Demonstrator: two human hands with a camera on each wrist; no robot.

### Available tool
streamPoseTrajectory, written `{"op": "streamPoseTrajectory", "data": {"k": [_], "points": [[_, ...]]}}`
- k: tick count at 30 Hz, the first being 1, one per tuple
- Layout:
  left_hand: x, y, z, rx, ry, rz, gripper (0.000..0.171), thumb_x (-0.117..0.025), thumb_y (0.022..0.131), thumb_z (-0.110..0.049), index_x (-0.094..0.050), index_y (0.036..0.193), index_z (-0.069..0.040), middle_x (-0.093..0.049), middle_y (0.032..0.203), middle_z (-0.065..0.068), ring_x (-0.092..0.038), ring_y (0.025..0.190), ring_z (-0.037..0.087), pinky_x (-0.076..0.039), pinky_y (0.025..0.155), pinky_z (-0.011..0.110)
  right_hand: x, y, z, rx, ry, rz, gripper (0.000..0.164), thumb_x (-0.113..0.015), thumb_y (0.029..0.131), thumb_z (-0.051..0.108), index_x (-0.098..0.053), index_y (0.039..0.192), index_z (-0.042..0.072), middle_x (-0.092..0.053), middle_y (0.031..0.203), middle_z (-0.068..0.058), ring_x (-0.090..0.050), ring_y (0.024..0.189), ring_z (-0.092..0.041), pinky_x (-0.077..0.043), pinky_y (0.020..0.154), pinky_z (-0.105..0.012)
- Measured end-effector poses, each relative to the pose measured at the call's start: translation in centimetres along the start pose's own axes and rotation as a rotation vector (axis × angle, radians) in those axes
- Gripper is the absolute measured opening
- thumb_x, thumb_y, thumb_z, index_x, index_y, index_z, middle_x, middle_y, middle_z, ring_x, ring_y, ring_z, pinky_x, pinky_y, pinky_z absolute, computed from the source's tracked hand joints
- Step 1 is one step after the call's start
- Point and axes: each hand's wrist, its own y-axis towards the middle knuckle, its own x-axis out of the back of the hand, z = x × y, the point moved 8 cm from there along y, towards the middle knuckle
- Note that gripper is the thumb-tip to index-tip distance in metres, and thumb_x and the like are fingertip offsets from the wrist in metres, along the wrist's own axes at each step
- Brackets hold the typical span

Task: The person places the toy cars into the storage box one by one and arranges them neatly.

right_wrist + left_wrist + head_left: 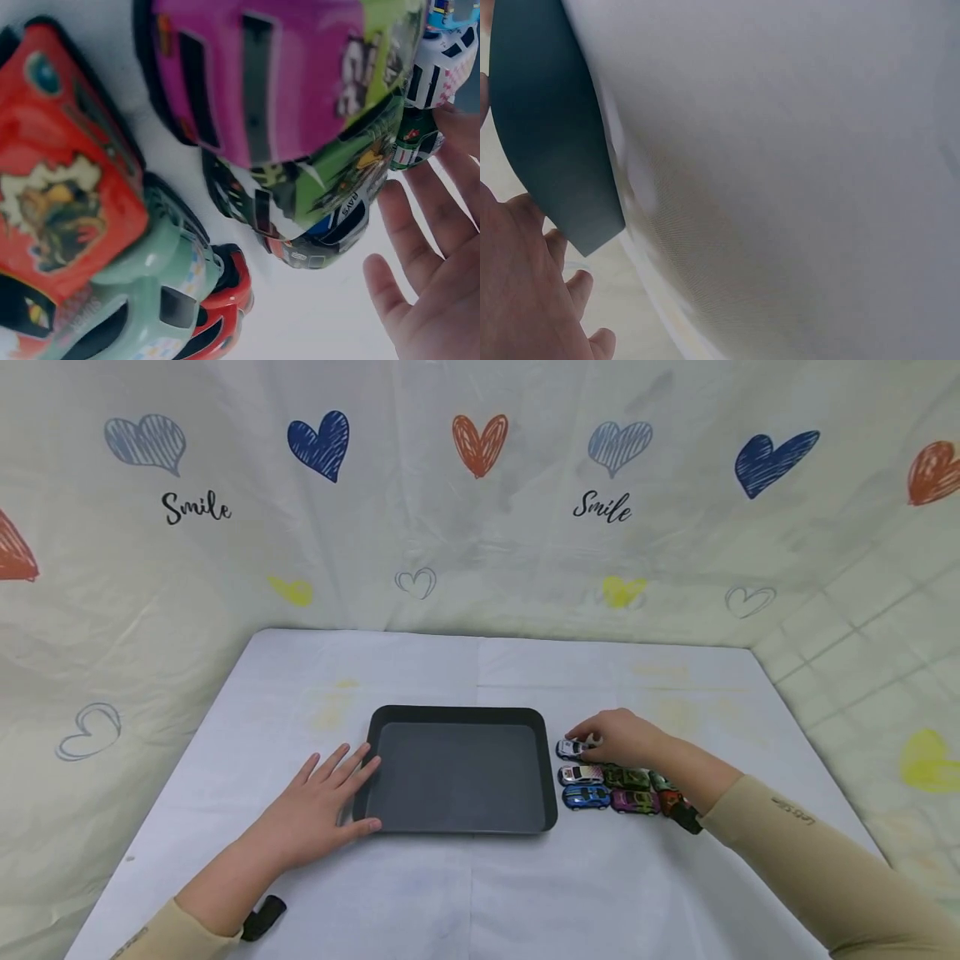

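A dark grey rectangular tray (461,777) lies on the white-covered table. My left hand (318,814) rests at its left side with fingers spread, some of them touching the rim; the tray's outer wall (547,120) fills the upper left of the left wrist view. Right of the tray, my right hand (626,739) pinches a small white toy car (570,749) in the farthest row. Much of that car is covered by the fingers. Nearer rows hold a second white toy car (581,775), a blue toy car (587,797) and a purple toy car (240,75).
More toy cars stand close beside these, among them a red one (75,150) and a pale green one (142,270), partly under the right forearm. A cloth wall (480,527) printed with hearts rises behind the table.
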Motion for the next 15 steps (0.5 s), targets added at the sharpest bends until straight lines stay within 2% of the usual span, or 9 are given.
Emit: {"op": "streamPoseTrajectory", "data": {"k": [5,11,15], "points": [[-0.1,0.0,-0.1,0.0,0.005,-0.004,0.088,-0.056,0.089,-0.069,-0.028,0.158,-0.021,-0.019,0.165,0.001,-0.015,0.151,0.032,-0.009,0.119,0.059,0.7,0.0,0.0,0.0,0.023,-0.009,0.034,-0.072,0.091,0.021,-0.071,0.125,0.016,-0.071,0.113,-0.003,-0.067,0.098,-0.027,-0.056,0.078,-0.044],[0.0,-0.1,-0.1,0.003,-0.005,-0.001,0.088,-0.057,0.089,-0.068,-0.028,0.158,-0.021,-0.018,0.165,0.002,-0.014,0.151,0.033,-0.009,0.119,0.059,1.4,0.0,-0.4,-0.04,0.063,-0.008,0.036,-0.073,0.091,0.025,-0.07,0.127,0.019,-0.07,0.12,-0.003,-0.064,0.089,-0.015,-0.051,0.071,-0.036],[0.0,-0.1,0.0,0.004,-0.008,0.004,0.088,-0.056,0.089,-0.068,-0.027,0.158,-0.021,-0.018,0.165,0.002,-0.013,0.151,0.032,-0.008,0.119,0.059,1.9,-0.2,-0.4,-0.069,0.103,-0.008,0.037,-0.073,0.091,0.025,-0.07,0.128,0.019,-0.068,0.125,-0.005,-0.06,0.088,-0.016,-0.047,0.069,-0.034]]}}
